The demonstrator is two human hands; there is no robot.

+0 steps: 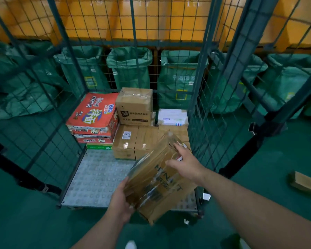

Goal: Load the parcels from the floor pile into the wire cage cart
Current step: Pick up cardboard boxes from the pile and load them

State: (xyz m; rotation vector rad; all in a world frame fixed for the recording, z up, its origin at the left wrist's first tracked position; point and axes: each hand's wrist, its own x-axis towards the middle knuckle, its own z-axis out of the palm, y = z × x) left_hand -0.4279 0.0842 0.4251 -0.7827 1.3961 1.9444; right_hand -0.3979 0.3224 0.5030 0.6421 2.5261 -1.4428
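Head view. Green floor (25, 221). Wire cage cart (199, 105) with studded deck (97, 177); green sacks (129, 69) seen behind its mesh. Taped parcel (156, 182) held tilted over the cart's front edge: left hand (120, 203) curled round its near corner, right hand (185, 162) laid on top with straight fingers. Print blurred; left fingertips hidden beneath.
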